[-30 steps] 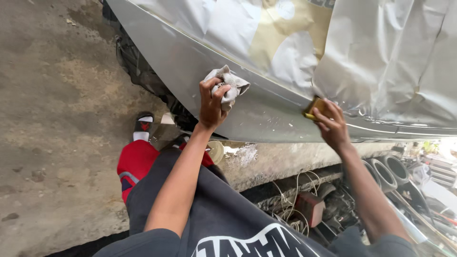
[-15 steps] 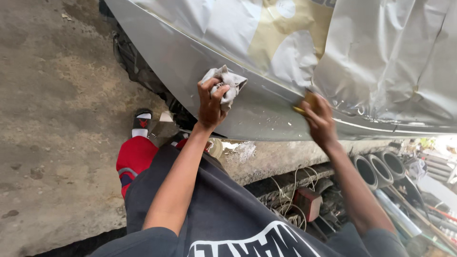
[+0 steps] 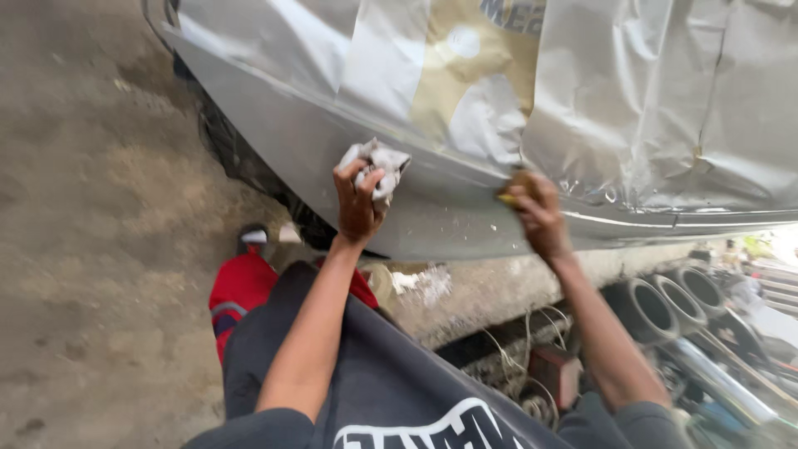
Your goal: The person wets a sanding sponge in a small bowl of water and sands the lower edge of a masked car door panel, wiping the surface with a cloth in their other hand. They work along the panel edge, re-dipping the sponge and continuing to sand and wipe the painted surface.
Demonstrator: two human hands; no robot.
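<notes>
A grey car body panel (image 3: 449, 212) fills the upper view, its top masked with crinkled silver sheeting (image 3: 665, 100) and paper. My left hand (image 3: 359, 202) is raised against the panel, closed around a crumpled grey-white rag (image 3: 378, 162). To its right, my right hand (image 3: 539, 212) presses a small yellowish sanding pad (image 3: 511, 191) onto the panel just below the sheeting's edge; the pad is mostly hidden under my fingers.
Bare concrete floor (image 3: 91, 249) spreads to the left. My red trouser leg (image 3: 241, 287) and a shoe (image 3: 252, 239) show below the panel. Metal pipes (image 3: 665, 303), wires and scrap parts lie at the lower right, beside a concrete kerb.
My right hand has slid left along the panel with the pad. The left hand has kept the rag against the panel, and the view has shifted.
</notes>
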